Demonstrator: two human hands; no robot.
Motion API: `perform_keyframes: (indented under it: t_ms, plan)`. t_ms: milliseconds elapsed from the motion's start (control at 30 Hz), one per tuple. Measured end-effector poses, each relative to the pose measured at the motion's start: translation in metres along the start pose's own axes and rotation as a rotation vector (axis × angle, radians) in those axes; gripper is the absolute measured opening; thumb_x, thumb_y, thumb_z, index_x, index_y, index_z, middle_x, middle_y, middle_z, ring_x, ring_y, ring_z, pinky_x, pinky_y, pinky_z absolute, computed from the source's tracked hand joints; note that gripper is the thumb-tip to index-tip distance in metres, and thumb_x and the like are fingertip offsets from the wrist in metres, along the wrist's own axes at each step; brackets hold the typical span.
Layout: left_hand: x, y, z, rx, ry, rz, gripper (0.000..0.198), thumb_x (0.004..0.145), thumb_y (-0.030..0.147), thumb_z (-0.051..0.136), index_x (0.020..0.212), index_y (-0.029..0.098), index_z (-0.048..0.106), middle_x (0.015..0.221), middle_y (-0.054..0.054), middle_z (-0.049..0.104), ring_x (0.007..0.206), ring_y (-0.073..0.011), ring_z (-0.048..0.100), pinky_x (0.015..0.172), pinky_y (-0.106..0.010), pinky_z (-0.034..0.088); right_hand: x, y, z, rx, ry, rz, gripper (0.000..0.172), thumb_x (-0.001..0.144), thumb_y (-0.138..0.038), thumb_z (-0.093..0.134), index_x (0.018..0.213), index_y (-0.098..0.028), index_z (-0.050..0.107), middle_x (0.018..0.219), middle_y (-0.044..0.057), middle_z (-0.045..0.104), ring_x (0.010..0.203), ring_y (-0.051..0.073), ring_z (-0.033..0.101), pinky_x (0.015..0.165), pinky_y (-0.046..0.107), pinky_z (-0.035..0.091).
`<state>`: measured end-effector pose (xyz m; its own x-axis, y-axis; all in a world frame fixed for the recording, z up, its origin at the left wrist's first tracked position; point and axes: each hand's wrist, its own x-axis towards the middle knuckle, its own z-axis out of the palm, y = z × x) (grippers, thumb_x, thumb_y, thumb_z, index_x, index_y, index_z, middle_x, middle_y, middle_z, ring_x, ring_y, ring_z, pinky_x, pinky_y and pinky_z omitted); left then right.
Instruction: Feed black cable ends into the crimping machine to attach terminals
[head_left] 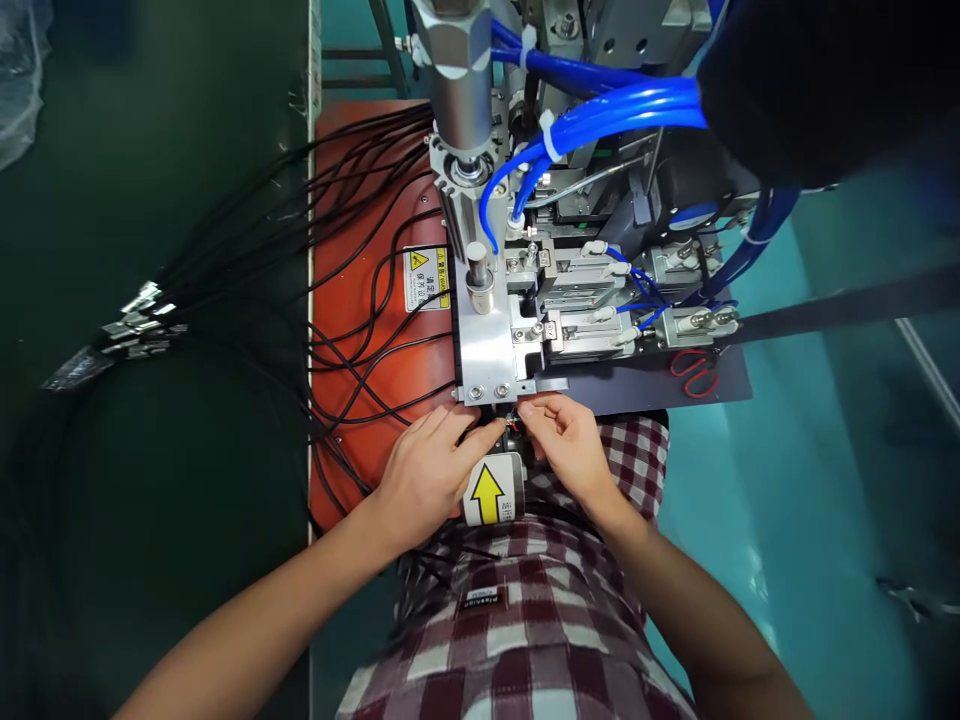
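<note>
red showed on thin wires [513,423] between my fingertips. my left hand [427,468] was curled, my right hand [568,440] narrowed; i couldn't tell whether either gripped them. the metal block [484,350] stood just ahead, cables [363,381] spread left of my left hand, the arrow label [488,494] between my wrists.
</note>
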<state>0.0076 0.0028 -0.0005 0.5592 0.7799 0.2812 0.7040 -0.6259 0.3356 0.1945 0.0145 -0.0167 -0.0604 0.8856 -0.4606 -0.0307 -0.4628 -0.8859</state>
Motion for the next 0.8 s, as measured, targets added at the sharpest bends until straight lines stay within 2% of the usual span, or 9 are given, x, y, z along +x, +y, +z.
perform_keyframes:
  t_ms: [133,233,400,500,567,700,800]
  plan:
    - [0.000,0.000,0.000,-0.009,-0.003,-0.006,0.027,0.093,0.016,0.047,0.111,0.012,0.066,0.093,-0.010,0.058,0.083,-0.0226,0.054,0.067,-0.033,0.048,0.002,0.005,0.007,0.030,0.030,0.004,0.022,0.074,-0.037,0.069,0.076,-0.016,0.063,0.061,-0.002,0.055,0.047,0.007,0.040,0.043,0.022,0.032]
    - [-0.001,0.000,0.001,-0.018,-0.010,-0.010,0.027,0.092,0.015,0.048,0.111,0.011,0.067,0.093,-0.011,0.058,0.082,-0.0228,0.054,0.067,-0.033,0.048,0.000,0.011,0.012,-0.011,0.065,-0.064,0.019,0.081,-0.035,0.062,0.078,-0.017,0.059,0.063,-0.002,0.054,0.050,0.009,0.044,0.047,0.023,0.035]
    - [-0.002,-0.001,0.001,-0.041,-0.018,-0.014,0.028,0.091,0.014,0.048,0.112,0.011,0.066,0.095,-0.011,0.058,0.083,-0.0231,0.054,0.067,-0.034,0.049,-0.009,0.009,0.014,-0.342,0.115,-0.287,0.015,0.090,-0.028,0.051,0.080,-0.018,0.056,0.066,-0.001,0.053,0.057,0.011,0.048,0.055,0.024,0.037]
    - [-0.002,-0.002,0.001,-0.049,-0.018,-0.015,0.028,0.091,0.014,0.049,0.113,0.010,0.066,0.095,-0.012,0.058,0.084,-0.0233,0.054,0.068,-0.034,0.049,-0.012,0.004,0.012,-0.458,0.105,-0.343,0.013,0.089,-0.026,0.051,0.081,-0.018,0.056,0.070,0.000,0.055,0.060,0.011,0.048,0.057,0.025,0.037]
    - [-0.001,-0.001,0.001,-0.053,-0.018,-0.015,0.028,0.090,0.013,0.049,0.112,0.010,0.066,0.095,-0.012,0.058,0.084,-0.0232,0.054,0.069,-0.034,0.050,-0.010,0.004,0.010,-0.424,0.090,-0.287,0.013,0.089,-0.028,0.051,0.081,-0.018,0.056,0.069,-0.001,0.054,0.058,0.011,0.047,0.055,0.025,0.036]
    - [-0.001,-0.001,0.001,-0.045,-0.012,-0.009,0.027,0.090,0.013,0.049,0.112,0.010,0.066,0.094,-0.012,0.058,0.084,-0.0229,0.054,0.068,-0.034,0.050,0.000,0.008,0.006,-0.113,-0.003,-0.024,0.019,0.084,-0.035,0.055,0.078,-0.017,0.055,0.064,-0.002,0.052,0.054,0.010,0.045,0.052,0.024,0.036]
    - [-0.002,-0.002,0.002,-0.046,-0.016,-0.013,0.028,0.091,0.013,0.048,0.113,0.010,0.065,0.095,-0.012,0.058,0.085,-0.0225,0.054,0.069,-0.034,0.051,0.001,0.010,0.002,0.052,-0.074,0.121,0.023,0.081,-0.039,0.059,0.074,-0.017,0.054,0.057,-0.005,0.045,0.048,0.008,0.037,0.047,0.023,0.032]
